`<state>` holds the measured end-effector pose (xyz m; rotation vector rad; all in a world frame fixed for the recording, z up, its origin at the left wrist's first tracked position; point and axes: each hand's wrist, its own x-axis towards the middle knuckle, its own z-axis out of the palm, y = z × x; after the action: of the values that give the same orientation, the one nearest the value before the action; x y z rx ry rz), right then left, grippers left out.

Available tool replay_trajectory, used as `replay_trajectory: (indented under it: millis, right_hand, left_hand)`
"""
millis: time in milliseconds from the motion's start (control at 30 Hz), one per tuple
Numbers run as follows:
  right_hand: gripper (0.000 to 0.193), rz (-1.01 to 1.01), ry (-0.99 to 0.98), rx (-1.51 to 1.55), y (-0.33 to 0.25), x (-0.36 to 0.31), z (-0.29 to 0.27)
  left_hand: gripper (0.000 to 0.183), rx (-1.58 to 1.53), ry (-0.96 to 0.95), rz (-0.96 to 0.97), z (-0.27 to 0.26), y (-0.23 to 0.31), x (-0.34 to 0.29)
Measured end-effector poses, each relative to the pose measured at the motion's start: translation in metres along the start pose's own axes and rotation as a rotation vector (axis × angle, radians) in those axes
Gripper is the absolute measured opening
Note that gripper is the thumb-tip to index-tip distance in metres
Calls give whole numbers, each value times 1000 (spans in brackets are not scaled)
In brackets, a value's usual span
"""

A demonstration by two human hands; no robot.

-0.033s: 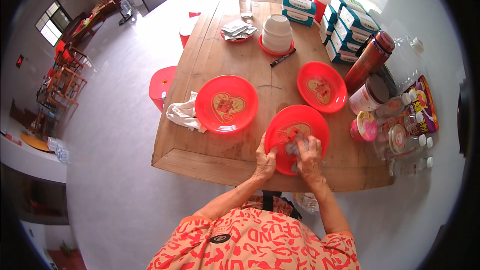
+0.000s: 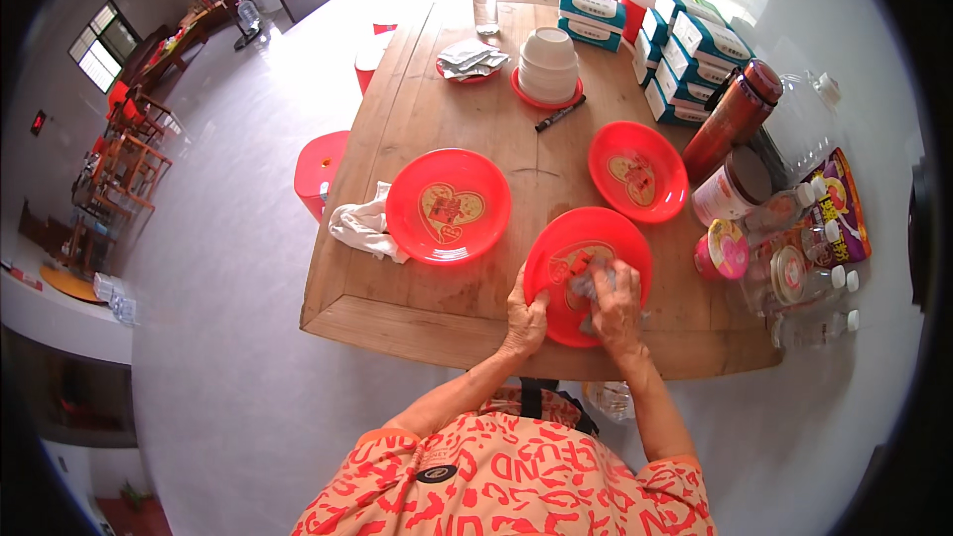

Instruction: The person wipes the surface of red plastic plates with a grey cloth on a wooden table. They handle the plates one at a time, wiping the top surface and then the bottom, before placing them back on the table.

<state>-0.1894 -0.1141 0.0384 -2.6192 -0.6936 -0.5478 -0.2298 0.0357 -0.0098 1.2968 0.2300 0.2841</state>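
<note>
Red plate (image 2: 568,290), likely light, stiff; rim holds best | left grip (image 2: 526,318) is clasping left rim | right grip (image 2: 615,313) is clutching grey wad (image 2: 586,284)

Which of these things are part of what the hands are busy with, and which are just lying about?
In use:
- red plate, its rim gripped by the left hand
- crumpled greyish wad, pressed on it by the right hand

Apparently just lying about:
- white cloth
- stacked white bowls
- black marker
- reddish flask
</note>
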Motion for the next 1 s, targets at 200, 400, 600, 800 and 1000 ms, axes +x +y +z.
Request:
replay_trajectory:
  millis: [200, 400, 600, 800, 1000]
  right_hand:
    - [49, 32, 63, 11, 16, 15, 17]
    - [54, -91, -129, 225, -16, -18, -4]
    - [50, -81, -135, 266, -19, -15, -6]
    - [47, -11, 22, 224, -5, 6, 15]
    - [45, 35, 36, 246, -3, 18, 16]
  left_hand:
    - [51, -30, 46, 3, 3, 0, 1]
    - [47, -74, 66, 25, 3, -6, 2]
    - [43, -50, 44, 14, 4, 2, 1]
    - [44, -12, 46, -27, 4, 10, -1]
    - [39, -49, 83, -28, 5, 7, -1]
